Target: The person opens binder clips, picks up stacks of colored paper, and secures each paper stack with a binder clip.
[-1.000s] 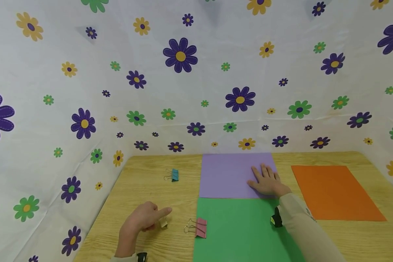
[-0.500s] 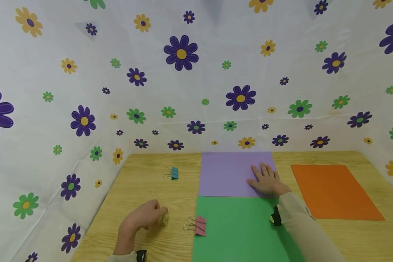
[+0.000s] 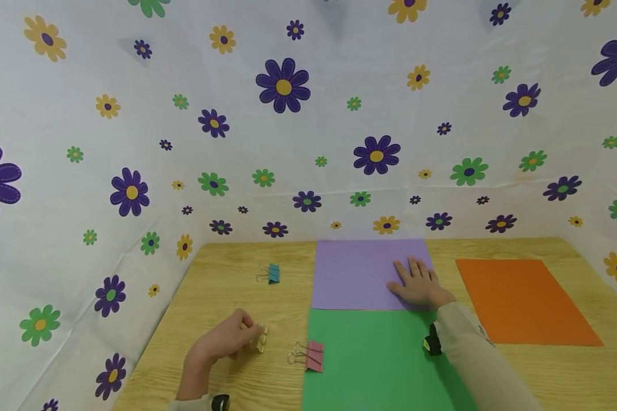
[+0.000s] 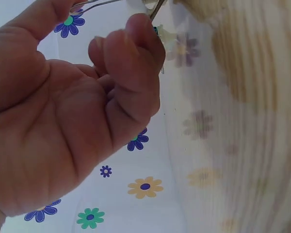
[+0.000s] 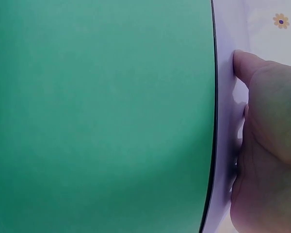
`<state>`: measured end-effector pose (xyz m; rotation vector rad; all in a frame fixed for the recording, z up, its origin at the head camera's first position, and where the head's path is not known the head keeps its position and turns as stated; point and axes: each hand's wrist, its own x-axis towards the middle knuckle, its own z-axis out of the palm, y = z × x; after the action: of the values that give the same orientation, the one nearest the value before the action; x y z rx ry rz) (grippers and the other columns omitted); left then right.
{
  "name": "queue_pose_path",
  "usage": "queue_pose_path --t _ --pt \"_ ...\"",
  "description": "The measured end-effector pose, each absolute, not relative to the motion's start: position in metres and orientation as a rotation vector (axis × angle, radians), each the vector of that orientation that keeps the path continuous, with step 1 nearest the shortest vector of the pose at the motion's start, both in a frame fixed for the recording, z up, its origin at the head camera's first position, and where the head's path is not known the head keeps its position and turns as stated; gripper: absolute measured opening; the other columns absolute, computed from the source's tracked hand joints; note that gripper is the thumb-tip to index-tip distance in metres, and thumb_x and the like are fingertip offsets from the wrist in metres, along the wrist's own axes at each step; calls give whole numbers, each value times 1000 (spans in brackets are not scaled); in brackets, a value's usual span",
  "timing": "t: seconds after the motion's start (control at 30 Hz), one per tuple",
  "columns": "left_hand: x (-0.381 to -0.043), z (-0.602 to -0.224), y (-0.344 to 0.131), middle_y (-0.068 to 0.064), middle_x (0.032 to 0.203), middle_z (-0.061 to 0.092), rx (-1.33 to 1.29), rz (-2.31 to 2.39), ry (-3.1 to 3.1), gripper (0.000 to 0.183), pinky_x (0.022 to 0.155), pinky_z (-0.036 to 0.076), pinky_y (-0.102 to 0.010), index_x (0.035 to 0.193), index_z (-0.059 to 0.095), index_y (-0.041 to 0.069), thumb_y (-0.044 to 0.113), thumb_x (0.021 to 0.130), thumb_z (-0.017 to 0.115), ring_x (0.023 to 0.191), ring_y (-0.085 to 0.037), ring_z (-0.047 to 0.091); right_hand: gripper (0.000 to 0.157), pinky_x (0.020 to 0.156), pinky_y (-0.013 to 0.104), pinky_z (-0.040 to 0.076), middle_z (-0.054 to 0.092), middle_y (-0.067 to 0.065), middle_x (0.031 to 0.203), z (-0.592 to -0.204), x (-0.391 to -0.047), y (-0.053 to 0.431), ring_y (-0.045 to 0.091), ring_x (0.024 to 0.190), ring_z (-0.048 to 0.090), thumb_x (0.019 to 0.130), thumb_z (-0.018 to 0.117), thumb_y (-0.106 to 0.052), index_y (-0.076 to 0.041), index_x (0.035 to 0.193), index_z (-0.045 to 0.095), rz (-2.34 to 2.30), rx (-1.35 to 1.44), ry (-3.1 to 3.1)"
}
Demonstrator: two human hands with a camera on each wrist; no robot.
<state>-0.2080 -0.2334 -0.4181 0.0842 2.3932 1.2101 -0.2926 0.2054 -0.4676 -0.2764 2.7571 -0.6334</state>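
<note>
My left hand [image 3: 221, 338], low on the left side of the table, pinches a pale yellow binder clip [image 3: 260, 342] between thumb and fingers. In the left wrist view the clip's wire handle [image 4: 98, 5] shows at the thumb tip, and the other fingers curl toward the palm. My right hand [image 3: 417, 287] lies flat, fingers spread, on the right part of a purple sheet [image 3: 355, 274]. A green sheet [image 3: 370, 359] lies directly in front of the purple one, edge against edge. At the green sheet's left edge rests a pink binder clip [image 3: 315, 357], its handles pointing left.
A teal binder clip [image 3: 273, 274] sits farther back on the left of the wooden table [image 3: 226, 274]. To the right lies an orange sheet [image 3: 527, 302]. A flower-printed white cloth [image 3: 329, 131] rises behind the table and along both sides.
The left index finger, straight a second ago, has bent in, and the fingers now pinch the yellow clip, which has turned and shows its handles. The right hand stays put on the purple sheet.
</note>
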Motion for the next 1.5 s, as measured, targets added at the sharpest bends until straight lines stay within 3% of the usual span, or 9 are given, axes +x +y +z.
queue_pose_path --t 0.2,0.37,0.5,0.73,1.5 --pt "-213 -421 -240 -13 92 61 175 1263 2347 38 63 51 -35 119 49 -13 15 96 59 64 -18 53 74 114 69 -2 -3 35 159 -460 -288 200 53 146 -4 104 40 -44 2 156 15 -598 -275 2770" --pt "-212 -418 -240 -13 96 60 221 1274 2324 30 70 56 -39 112 57 -12 12 95 62 82 -22 60 75 113 70 -3 -3 34 159 -463 -288 201 53 146 -5 104 40 -45 2 156 14 -610 -275 2773" --pt "-214 -418 -238 -10 90 60 230 1287 2295 24 69 55 -37 106 60 -7 15 96 62 78 -22 60 79 114 69 -5 -5 34 159 -465 -290 203 52 146 -7 103 38 -51 0 157 12 -620 -286 2763" --pt "-216 -420 -236 -11 92 64 223 1294 2284 32 70 57 -37 112 61 -7 21 96 60 77 -21 62 83 114 68 -4 -4 34 160 -466 -295 205 52 146 -6 101 36 -57 -1 157 13 -603 -298 2751" --pt "-214 -414 -232 -13 90 64 237 1327 2282 33 68 57 -37 110 62 -5 26 97 60 70 -20 59 69 110 74 14 11 38 156 -453 -302 211 57 143 10 97 56 -30 1 153 28 -662 -335 2744"
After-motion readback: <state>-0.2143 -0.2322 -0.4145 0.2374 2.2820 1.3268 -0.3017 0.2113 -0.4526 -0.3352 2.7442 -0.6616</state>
